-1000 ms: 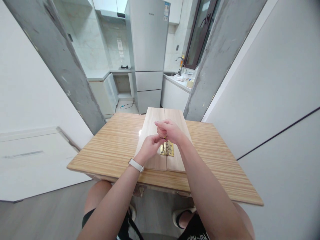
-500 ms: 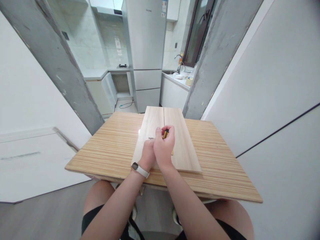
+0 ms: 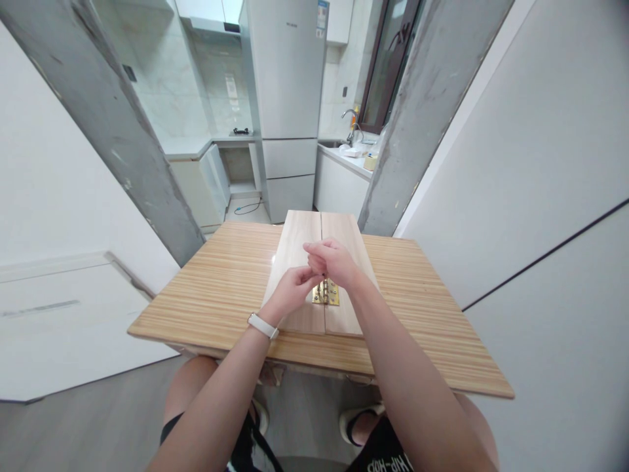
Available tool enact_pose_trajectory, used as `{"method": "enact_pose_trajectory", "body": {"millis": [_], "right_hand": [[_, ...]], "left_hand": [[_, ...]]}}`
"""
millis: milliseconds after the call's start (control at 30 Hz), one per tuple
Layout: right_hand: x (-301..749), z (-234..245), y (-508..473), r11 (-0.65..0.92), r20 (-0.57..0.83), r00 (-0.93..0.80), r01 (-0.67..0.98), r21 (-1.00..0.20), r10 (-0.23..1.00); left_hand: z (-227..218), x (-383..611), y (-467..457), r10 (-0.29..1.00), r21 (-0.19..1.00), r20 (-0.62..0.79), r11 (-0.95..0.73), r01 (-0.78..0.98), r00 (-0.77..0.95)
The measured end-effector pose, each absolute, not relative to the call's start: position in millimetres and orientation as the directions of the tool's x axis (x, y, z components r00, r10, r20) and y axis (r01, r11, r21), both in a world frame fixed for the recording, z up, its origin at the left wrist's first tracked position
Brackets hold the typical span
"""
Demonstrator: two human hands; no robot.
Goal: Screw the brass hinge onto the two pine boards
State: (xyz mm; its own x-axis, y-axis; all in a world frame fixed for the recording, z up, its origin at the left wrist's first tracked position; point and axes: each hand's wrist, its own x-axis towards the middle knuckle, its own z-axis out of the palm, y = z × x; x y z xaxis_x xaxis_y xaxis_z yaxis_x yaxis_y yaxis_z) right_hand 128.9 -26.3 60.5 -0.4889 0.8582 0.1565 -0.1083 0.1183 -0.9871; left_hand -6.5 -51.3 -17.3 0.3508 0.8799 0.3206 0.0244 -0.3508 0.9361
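Two pale wooden boards [image 3: 301, 236] lie side by side, a narrow seam between them. A brass hinge [image 3: 325, 295] with screws in its plates spans the seam near their front end. Just above the hinge, my right hand [image 3: 335, 261] is closed in a fist around a screwdriver, its handle hidden by the fingers; only a small dark bit shows below. My left hand [image 3: 292, 290] lies over the left board, thumb and fingers pinched together at the hinge's top edge, beside the right hand. What the left fingers pinch is too small to make out.
The boards rest on a striped wooden table [image 3: 422, 308] with angled corners, my legs under its front edge. Beyond it stand a grey fridge [image 3: 287, 78] and a counter with a sink and faucet [image 3: 350, 124]. White panels [image 3: 540, 164] flank the table.
My right hand has turned over into a fist, hiding the yellow-and-black handle seen before. My left hand has come out from beside the right wrist, pinching near the hinge, which is now visible.
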Motion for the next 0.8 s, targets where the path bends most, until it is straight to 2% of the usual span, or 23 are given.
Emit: {"method": "enact_pose_trajectory", "body": {"millis": [100,200,300,367,433,500,567,633,800], "right_hand": [[132,62,-23,0.108,0.128,-0.505,-0.069,-0.992,0.853],[132,64,-29,0.324,0.249,-0.414,0.119,-0.939,0.875],[136,73,-43,0.543,0.451,-0.302,0.473,-0.694,0.840],[141,83,-53,0.504,0.505,-0.244,0.718,-0.480,0.828],[144,92,-61,0.419,0.464,-0.256,0.861,-0.289,0.848],[144,99,-65,0.359,0.404,-0.278,0.923,-0.140,0.871],[143,102,-66,0.325,0.367,-0.285,0.944,-0.051,0.885],[141,103,-64,0.313,0.347,-0.286,0.949,-0.022,0.893],[139,103,-57,0.361,0.306,-0.331,0.932,-0.043,0.892]], "left_hand": [[-18,-5,-51,0.887,0.926,0.346,-0.376,0.043,0.304],[-17,-5,-54,0.899,0.912,0.368,-0.399,0.094,0.237],[-15,-7,-57,0.894,0.896,0.391,-0.424,0.132,0.218],[-13,-7,-59,0.894,0.888,0.403,-0.434,0.154,0.197],[-13,-6,-59,0.896,0.883,0.410,-0.437,0.170,0.169],[-13,-4,-59,0.897,0.880,0.417,-0.439,0.184,0.145],[-15,-1,-58,0.898,0.878,0.422,-0.439,0.191,0.126],[-16,2,-56,0.902,0.881,0.417,-0.432,0.195,0.112],[-17,2,-52,0.916,0.894,0.389,-0.400,0.202,0.095]]}}
